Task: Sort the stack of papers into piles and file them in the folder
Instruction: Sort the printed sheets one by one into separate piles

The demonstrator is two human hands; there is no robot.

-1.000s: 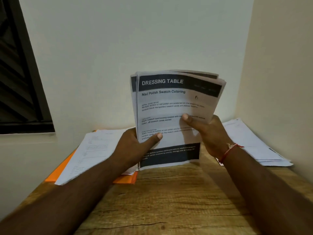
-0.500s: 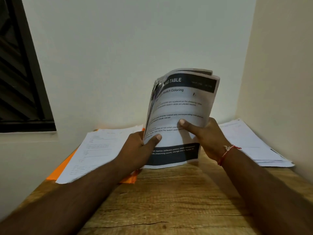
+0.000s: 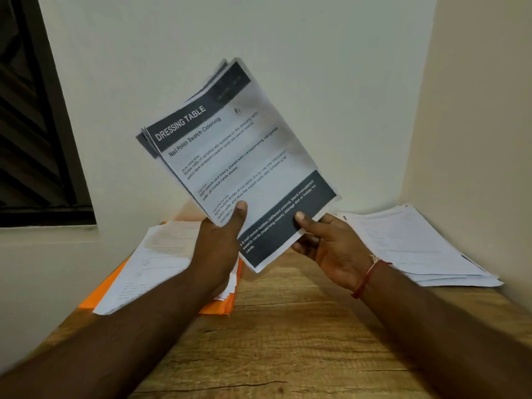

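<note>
A stack of printed papers [image 3: 236,156], its top sheet headed "DRESSING TABLE", is held up above the wooden table [image 3: 288,341] and tilted with its top toward the right. My left hand [image 3: 221,243] grips its lower left edge, thumb on the front. My right hand [image 3: 325,240] pinches the bottom right corner, thumb on the dark footer band. An orange folder [image 3: 218,306] lies on the table at the left with a pile of white sheets [image 3: 149,263] on top of it. Another pile of white papers [image 3: 414,243] lies at the right.
The table sits in a corner, with a white wall behind and a cream wall on the right. A dark louvred window [image 3: 31,125] is at the left. Bare wood shows between my forearms, toward the near edge.
The held stack was upright with its left edge curled back by my left hand; it now lies flat together and is tilted clockwise. My right hand has slid down to the bottom corner.
</note>
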